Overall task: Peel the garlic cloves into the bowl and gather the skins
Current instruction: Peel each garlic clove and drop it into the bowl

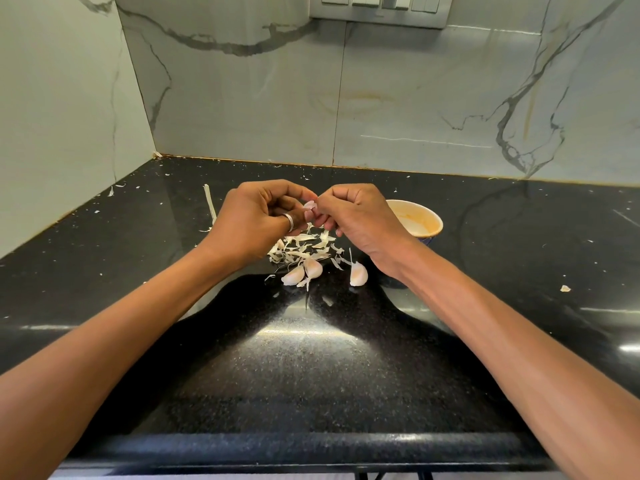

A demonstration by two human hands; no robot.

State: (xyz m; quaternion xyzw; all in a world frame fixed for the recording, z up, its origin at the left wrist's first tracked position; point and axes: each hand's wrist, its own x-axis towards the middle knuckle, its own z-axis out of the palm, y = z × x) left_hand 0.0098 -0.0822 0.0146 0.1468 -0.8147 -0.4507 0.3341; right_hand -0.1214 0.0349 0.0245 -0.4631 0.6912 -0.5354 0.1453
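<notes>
Over a black countertop [311, 358], the left hand [256, 216], fingers curled, one wearing a ring, pinches a garlic clove [310, 205]. The right hand [356, 216] pinches the same clove from the other side, seemingly at its skin. Beneath them lie a pile of skins [304, 249] and three unpeeled cloves [313, 268]. A bowl [420, 221] sits just behind the right hand.
</notes>
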